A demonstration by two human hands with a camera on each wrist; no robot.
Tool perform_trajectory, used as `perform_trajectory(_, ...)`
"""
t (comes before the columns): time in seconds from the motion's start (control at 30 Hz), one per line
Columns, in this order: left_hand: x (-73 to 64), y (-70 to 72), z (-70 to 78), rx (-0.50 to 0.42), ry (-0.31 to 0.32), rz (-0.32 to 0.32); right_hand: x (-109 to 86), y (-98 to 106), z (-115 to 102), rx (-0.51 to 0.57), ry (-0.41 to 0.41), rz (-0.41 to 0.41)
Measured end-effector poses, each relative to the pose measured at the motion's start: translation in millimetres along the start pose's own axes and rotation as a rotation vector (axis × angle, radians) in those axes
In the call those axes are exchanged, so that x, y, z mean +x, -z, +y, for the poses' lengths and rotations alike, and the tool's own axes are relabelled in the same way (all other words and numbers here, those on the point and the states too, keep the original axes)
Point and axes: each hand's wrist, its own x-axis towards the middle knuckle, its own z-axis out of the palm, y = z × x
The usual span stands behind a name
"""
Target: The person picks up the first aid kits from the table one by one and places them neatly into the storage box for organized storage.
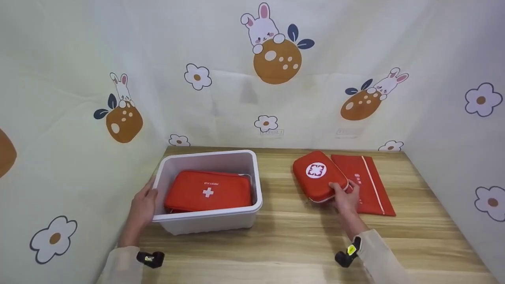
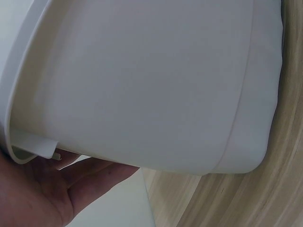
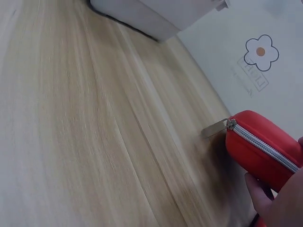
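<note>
Currently, at one o'clock, the right hand (image 1: 347, 199) pinches one end of a tilted red zip case (image 1: 315, 170); at eleven, the left hand (image 1: 143, 205) grips the rim of a white bin (image 1: 205, 223) holding a red first-aid pouch (image 1: 209, 192). Held only there, the case could twist loose, or snag the flat red pouch (image 1: 365, 185) at its three o'clock.

A wood-grain tabletop (image 1: 292, 252) is bordered at the back and on both sides by pale, faintly creased sheeting (image 1: 213, 35). The sheeting is printed with white rabbits (image 1: 262, 33) leaning over brownish-orange fruits (image 1: 277, 67) with dark leaves (image 1: 305, 43), and white flowers (image 1: 198, 77) with brown centres are scattered around them; low on the back, boxed lettering (image 1: 272, 132) is faintly shown
</note>
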Motion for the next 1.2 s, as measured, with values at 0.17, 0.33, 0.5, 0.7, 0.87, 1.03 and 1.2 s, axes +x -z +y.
perform_trajectory(0.17, 0.7, 0.2, 0.1, 0.000, 0.000, 0.001, -0.1, 0, 0, 0.030, -0.028, -0.013)
perform_trajectory(0.33, 1.2, 0.1, 1.1, 0.002, -0.004, 0.001, -1.1, 2, 0, 0.045, -0.038, -0.038)
perform_trajectory(0.5, 0.3, -0.4, 0.9, 0.014, -0.030, 0.018, -4.0, 1, 0, 0.132, -0.026, -0.056)
perform_trajectory(0.7, -1.0, 0.0, 1.2, 0.003, -0.017, 0.016, -12.0, -1, -6, 0.200, -0.019, -0.165)
perform_trajectory(0.87, -2.1, 0.5, 2.0, -0.006, -0.013, 0.010, -22.0, -4, -11, 0.230, -0.015, -0.252)
perform_trajectory(1.03, -1.9, 0.9, 0.0, 0.001, -0.018, 0.007, -31.8, -12, -16, 0.228, -0.007, -0.295)
perform_trajectory(1.2, -0.9, 0.1, 0.5, -0.004, -0.010, -0.002, -41.1, -21, -19, 0.271, 0.025, -0.332)
